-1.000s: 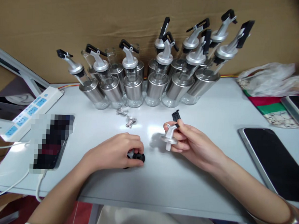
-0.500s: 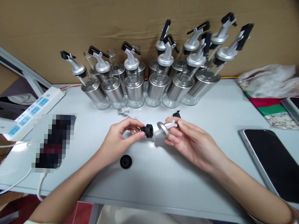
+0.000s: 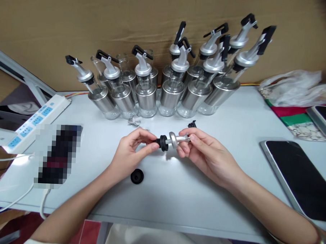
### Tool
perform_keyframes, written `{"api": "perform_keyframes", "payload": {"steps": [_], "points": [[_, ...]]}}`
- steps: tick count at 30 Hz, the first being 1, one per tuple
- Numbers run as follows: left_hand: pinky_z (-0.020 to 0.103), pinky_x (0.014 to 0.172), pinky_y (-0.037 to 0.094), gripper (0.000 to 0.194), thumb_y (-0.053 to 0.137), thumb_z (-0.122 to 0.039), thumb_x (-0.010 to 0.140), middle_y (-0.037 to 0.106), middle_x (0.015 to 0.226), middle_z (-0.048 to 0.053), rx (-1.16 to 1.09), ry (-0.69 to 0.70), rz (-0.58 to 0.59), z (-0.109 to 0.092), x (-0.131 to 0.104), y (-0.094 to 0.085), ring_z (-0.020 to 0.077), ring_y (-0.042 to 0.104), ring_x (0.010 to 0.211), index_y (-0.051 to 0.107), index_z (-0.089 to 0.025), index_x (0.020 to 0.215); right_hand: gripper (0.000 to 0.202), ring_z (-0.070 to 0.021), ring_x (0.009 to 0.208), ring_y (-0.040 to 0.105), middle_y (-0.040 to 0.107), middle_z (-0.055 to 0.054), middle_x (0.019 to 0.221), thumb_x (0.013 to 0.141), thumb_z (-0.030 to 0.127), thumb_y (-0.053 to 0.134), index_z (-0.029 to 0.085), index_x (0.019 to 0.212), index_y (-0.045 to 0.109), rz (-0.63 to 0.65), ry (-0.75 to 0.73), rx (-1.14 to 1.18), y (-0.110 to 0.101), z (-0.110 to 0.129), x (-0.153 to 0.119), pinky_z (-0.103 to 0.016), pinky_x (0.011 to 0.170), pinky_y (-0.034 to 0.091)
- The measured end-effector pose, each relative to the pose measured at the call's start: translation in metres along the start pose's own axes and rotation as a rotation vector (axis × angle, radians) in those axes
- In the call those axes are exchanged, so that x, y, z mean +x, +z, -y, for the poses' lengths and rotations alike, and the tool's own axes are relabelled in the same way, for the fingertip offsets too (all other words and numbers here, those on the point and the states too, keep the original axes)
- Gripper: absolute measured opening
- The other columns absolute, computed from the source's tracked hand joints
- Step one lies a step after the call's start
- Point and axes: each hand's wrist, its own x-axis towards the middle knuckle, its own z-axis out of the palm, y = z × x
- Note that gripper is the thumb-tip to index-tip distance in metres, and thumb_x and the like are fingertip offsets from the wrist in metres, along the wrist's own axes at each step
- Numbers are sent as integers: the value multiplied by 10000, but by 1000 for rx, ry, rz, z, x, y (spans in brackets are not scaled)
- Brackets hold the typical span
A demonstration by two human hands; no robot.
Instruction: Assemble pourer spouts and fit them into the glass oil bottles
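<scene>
Between finger and thumb, my left hand [image 3: 136, 149] pinches a black ribbed rubber stopper [image 3: 163, 143]. My right hand [image 3: 205, 150] grips the spout end of a silver pourer top [image 3: 173, 139] with a round flange. The pourer's stem points left and its tip sits in the stopper's opening; a length of stem still shows between stopper and flange. Below my left hand lies a round black disc [image 3: 137, 176] on the table. Just beyond my right fingers is a small black part [image 3: 192, 124], and a small silver part [image 3: 134, 120] lies further left.
Several glass-and-steel bottles [image 3: 171, 97] stand along the cardboard wall [image 3: 129, 20], many topped with silver pourers. On the left are a power strip [image 3: 37, 120] and a blurred-out phone [image 3: 59, 155]. A dark-screened device [image 3: 301, 174] and a plastic bag [image 3: 294, 86] lie on the right.
My right hand has brought the pourer top left and lined it up with the stopper, and its stem tip has entered the opening. My left hand has barely moved.
</scene>
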Motion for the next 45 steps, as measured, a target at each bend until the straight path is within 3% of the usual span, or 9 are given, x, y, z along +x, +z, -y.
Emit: {"api": "perform_keyframes", "payload": {"steps": [8, 19, 24, 29, 35, 45], "points": [[271, 765, 571, 187, 692, -266, 780, 676, 876, 45, -45, 81, 135, -1, -2, 0, 149, 668, 807, 618, -172, 924, 182, -128, 629, 562, 552, 25, 620, 804, 365, 678, 201, 878, 656, -52, -18, -16, 0, 3, 1, -301, 710, 480], [267, 757, 546, 85, 657, -185, 808, 690, 861, 43, 11, 126, 141, 4, -2, -1, 154, 659, 824, 638, -176, 891, 218, -116, 623, 590, 580, 31, 595, 797, 386, 697, 184, 873, 666, -40, 11, -17, -1, 0, 0, -279, 712, 482], [223, 820, 512, 301, 675, -156, 808, 649, 1015, 19, -28, 184, 184, 4, -2, -3, 111, 624, 881, 572, -231, 1080, 195, -98, 615, 605, 615, 29, 608, 808, 357, 696, 175, 876, 687, -21, 38, 29, -1, 0, 0, -243, 700, 486], [234, 947, 454, 522, 593, -172, 886, 523, 1330, 23, -50, 171, 356, 4, -5, -5, 125, 557, 1117, 397, -348, 1337, 174, -88, 593, 617, 619, 26, 596, 831, 324, 678, 161, 885, 703, 27, 105, 93, -2, -2, 2, -210, 658, 492], [276, 1016, 419, 503, 496, -218, 944, 486, 1369, 12, 9, 164, 418, 4, -8, -2, 165, 478, 1238, 338, -386, 1390, 142, -85, 598, 625, 636, 13, 617, 843, 277, 663, 157, 899, 715, 29, 145, 177, -6, -9, 4, -195, 655, 507], [384, 1046, 375, 440, 353, -256, 986, 465, 1330, 82, 253, 269, 434, 0, -7, -3, 223, 442, 1237, 311, -308, 1421, 127, -85, 633, 653, 668, 2, 662, 836, 270, 678, 170, 910, 708, 54, 181, 228, -5, -9, 3, -196, 699, 531]]}}
